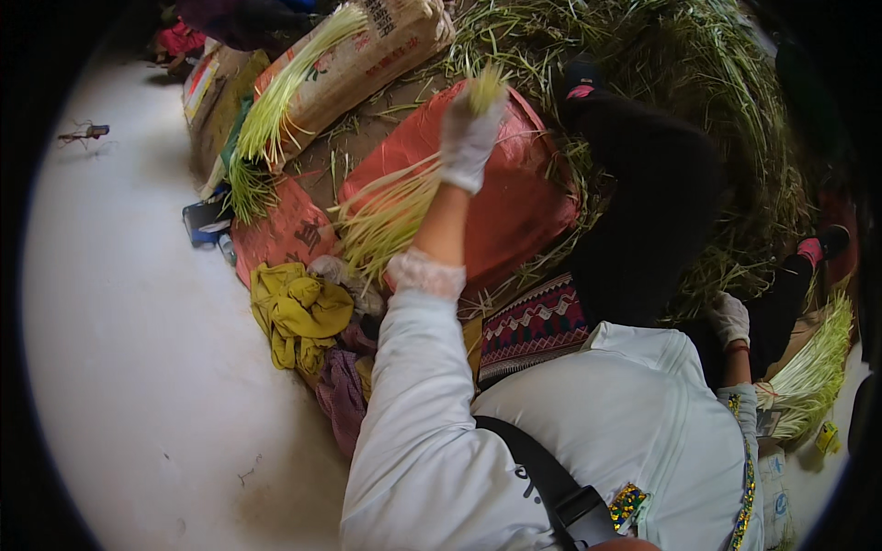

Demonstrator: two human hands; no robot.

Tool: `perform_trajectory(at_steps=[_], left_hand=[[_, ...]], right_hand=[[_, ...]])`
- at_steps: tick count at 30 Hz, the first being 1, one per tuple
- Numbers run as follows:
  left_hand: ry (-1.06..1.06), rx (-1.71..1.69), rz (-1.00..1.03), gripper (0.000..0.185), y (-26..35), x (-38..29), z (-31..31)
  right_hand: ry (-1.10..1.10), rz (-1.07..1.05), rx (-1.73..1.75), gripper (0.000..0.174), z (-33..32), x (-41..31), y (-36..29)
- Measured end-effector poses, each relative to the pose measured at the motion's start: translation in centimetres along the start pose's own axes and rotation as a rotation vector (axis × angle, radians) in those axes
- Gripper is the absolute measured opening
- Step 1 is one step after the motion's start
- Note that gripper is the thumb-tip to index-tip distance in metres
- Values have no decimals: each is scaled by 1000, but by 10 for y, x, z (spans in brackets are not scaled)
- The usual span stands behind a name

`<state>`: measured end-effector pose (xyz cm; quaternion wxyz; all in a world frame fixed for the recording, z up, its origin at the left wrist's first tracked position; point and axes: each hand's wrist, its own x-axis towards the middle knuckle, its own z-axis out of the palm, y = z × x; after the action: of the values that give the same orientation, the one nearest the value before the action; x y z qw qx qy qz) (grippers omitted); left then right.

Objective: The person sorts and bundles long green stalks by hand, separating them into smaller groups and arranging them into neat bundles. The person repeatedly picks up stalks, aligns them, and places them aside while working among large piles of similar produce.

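My left hand [470, 141], in a white glove, is raised over a red plastic-covered block [510, 193] and grips a bunch of yellow-green stalks, which look like garlic chives. A short tuft of ends [487, 91] sticks out above the fist, slightly blurred. Longer pale stalks [389, 217] fan out to the lower left beneath my wrist, over the red cover; whether they all belong to the held bunch is unclear. My right hand [730, 319], also gloved, is down beside my black-trousered leg [641, 200]. Its fingers are partly hidden, and I cannot see anything in it.
A woven sack [358, 69] carries another stalk bundle [296, 82]. Loose green leaves [744, 110] heap up at the upper right. A tied bundle [809, 372] lies at far right. Yellow cloth [300, 310], a patterned textile [534, 324] and the pale floor [138, 330] are nearby.
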<state>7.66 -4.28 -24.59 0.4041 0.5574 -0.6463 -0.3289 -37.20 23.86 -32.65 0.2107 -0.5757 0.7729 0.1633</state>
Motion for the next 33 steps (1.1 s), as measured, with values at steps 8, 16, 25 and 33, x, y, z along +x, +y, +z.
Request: perform_trajectory(at_steps=[8, 16, 25, 33], left_hand=[[294, -750, 509, 62, 141, 89, -15], [805, -192, 448, 50, 106, 69, -239], [666, 1422, 33, 34, 85, -14, -319], [-100, 842, -73, 30, -120, -40, -40]], right_hand=[[-43, 21, 143, 32, 3, 4, -12], [-7, 84, 337, 32, -11, 29, 10], [49, -50, 111, 49, -37, 109, -4], [-320, -32, -14, 36, 31, 103, -1]])
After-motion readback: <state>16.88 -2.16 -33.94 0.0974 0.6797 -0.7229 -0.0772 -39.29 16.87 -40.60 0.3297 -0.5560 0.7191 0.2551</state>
